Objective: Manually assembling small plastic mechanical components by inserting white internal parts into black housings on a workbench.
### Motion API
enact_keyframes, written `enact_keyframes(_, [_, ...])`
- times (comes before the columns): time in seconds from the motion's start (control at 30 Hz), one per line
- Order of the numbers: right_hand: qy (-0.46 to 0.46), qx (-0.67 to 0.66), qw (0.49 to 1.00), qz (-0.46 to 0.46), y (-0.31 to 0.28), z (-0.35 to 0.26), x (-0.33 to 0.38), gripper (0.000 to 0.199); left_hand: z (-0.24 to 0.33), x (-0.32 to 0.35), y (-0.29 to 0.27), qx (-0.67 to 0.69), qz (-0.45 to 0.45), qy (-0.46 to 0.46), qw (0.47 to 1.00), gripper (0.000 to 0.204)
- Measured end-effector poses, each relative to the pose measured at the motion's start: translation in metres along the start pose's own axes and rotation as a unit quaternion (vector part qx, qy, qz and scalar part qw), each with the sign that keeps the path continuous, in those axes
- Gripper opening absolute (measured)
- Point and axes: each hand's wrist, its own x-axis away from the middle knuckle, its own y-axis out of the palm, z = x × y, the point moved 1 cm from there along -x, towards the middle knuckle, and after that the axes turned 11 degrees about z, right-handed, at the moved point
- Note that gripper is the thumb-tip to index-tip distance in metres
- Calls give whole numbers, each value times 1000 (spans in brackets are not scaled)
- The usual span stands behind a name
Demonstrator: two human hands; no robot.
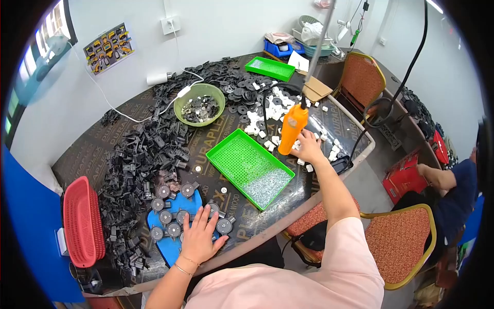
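Observation:
My left hand (201, 236) lies with spread fingers over several round dark-grey wheel-like parts (182, 216) with small metal centres. They rest on a blue mat (170, 252) at the near left. My right hand (311, 149) reaches among loose white plastic pieces (278, 109), right beside an orange power screwdriver (293, 129) hanging from above. The tool hides its fingertips, so I cannot tell whether they grip it or a white piece. Between my hands, farther forward, a green perforated tray (231, 154) holds small silvery screws (267, 185) in its near corner.
Black plastic parts (139, 170) are heaped along the left and back of the table. A pale green bowl (199, 121) holds small metal pieces. Red baskets (83, 221) stand at left; another green tray (270, 68) lies behind. Chairs (399, 242) and a person (460, 190) are at right.

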Motion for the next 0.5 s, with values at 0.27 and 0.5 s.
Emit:
enact_keyframes(0.27, [-155,-57,977,133,9,-11,-11,40,-4,-4,-1,-4,1,0,1000,70])
enact_keyframes(0.5, [-102,-16,984,149,22,-7,-14,26,-2,-4,-2,-3,15,8,1000,72])
